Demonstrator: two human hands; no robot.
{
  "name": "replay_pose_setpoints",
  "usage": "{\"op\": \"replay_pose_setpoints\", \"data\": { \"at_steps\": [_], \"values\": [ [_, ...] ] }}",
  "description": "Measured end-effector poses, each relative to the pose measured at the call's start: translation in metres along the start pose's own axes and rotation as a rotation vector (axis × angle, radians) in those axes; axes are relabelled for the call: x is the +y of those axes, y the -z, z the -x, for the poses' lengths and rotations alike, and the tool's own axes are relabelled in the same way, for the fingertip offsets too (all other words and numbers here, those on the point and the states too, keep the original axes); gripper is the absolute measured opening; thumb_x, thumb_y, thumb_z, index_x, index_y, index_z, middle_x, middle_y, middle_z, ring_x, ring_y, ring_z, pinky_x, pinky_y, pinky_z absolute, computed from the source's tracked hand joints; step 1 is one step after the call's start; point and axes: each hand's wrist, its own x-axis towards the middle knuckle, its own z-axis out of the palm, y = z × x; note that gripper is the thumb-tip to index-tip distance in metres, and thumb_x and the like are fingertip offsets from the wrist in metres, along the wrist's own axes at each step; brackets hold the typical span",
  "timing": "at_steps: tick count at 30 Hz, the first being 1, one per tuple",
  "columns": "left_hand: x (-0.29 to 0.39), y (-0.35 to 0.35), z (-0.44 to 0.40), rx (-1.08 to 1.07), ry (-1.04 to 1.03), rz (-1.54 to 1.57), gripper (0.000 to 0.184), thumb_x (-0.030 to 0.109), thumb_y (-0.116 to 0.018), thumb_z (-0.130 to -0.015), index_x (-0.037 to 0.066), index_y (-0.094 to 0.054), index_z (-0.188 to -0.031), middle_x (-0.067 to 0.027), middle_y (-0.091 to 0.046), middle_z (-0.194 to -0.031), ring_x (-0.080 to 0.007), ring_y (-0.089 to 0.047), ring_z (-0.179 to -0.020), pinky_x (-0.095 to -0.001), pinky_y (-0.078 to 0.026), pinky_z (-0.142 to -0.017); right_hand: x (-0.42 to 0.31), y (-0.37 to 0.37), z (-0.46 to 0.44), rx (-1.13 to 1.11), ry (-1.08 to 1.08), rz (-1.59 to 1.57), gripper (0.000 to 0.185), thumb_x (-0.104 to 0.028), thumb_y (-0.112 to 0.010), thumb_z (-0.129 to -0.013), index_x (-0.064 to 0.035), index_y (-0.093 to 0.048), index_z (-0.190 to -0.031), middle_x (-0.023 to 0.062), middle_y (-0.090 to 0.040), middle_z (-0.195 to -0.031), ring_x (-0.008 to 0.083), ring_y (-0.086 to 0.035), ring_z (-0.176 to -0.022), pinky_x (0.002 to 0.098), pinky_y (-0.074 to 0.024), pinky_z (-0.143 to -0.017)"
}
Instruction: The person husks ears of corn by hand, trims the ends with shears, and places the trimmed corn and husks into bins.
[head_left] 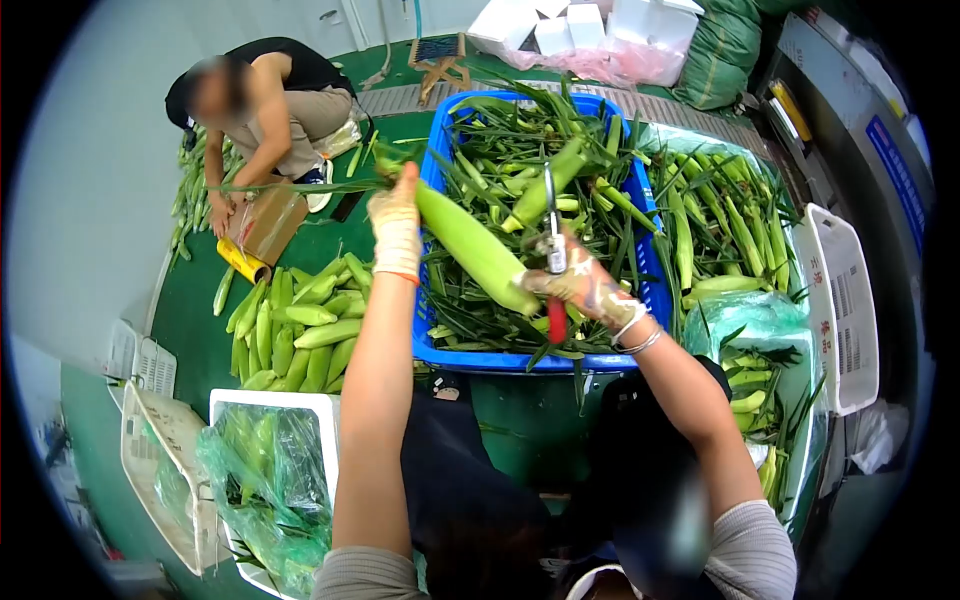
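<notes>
An unhusked green ear of corn (pixel 470 245) slants across the near part of a blue crate (pixel 432 180). My left hand (pixel 396 225), in a pale glove, is closed around its upper left end, where silk and a long leaf stick out. My right hand (pixel 590 285), in a patterned glove, grips red-handled pruning shears (pixel 556 255) with the metal part pointing up. The fingers of that hand are also against the lower right end of the ear. Beneath both hands, the crate holds a heap of loose husk leaves and trimmings.
Husked-down green ears (pixel 305 325) lie piled on the floor at left. Foam boxes (pixel 330 420) with green plastic stand near me; more corn (pixel 735 215) lies at right. A co-worker (pixel 285 110) crouches by a cardboard box (pixel 272 225). White baskets (pixel 840 310) stand at the sides.
</notes>
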Motion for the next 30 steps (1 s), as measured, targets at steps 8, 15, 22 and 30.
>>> {"op": "replay_pose_setpoints", "data": {
  "at_steps": [8,15,22,30],
  "values": [
    [-0.01,-0.06,0.103,-0.767,0.21,0.257,0.051,0.028,-0.075,-0.076,-0.001,-0.057,-0.113,-0.0078,-0.064,-0.095,-0.0189,-0.059,-0.082,-0.0334,-0.049,-0.076,-0.003,-0.004,0.025,0.118,0.009,-0.264,0.058,-0.019,-0.08,-0.069,0.0003,-0.048,-0.113,0.0088,-0.062,-0.095,0.0158,-0.057,-0.089,0.0304,-0.0485,-0.081],
    [0.011,-0.019,0.083,-0.874,-0.09,-0.488,0.056,0.026,-0.074,-0.069,-0.002,-0.053,-0.112,-0.0143,-0.065,-0.091,-0.0225,-0.061,-0.079,-0.0328,-0.05,-0.074,0.023,0.041,0.032,-0.124,-0.153,0.354,0.065,-0.043,-0.078,-0.068,-0.0006,-0.046,-0.106,0.0111,-0.056,-0.087,0.0204,-0.052,-0.08,0.0317,-0.0453,-0.074],
    [0.016,0.005,0.086,-1.254,0.018,-0.682,0.08,0.022,-0.075,-0.069,-0.01,-0.038,-0.133,-0.0154,-0.067,-0.095,-0.0191,-0.062,-0.083,-0.0303,-0.049,-0.079,0.026,0.05,0.02,-0.246,0.064,0.264,0.073,-0.046,-0.078,-0.062,0.0039,-0.048,-0.105,0.0141,-0.06,-0.088,0.0227,-0.057,-0.081,0.0345,-0.0467,-0.071],
    [0.005,0.054,0.044,-0.953,0.081,-0.586,0.067,0.018,-0.077,-0.071,-0.004,-0.048,-0.127,-0.0104,-0.065,-0.1,-0.0166,-0.061,-0.086,-0.0288,-0.049,-0.078,0.018,0.057,0.019,-0.23,-0.25,-0.119,0.028,-0.026,-0.07,-0.078,-0.0035,-0.055,-0.072,0.0029,-0.054,-0.058,0.0138,-0.055,-0.051,0.0283,-0.047,-0.05]
  ]
}}
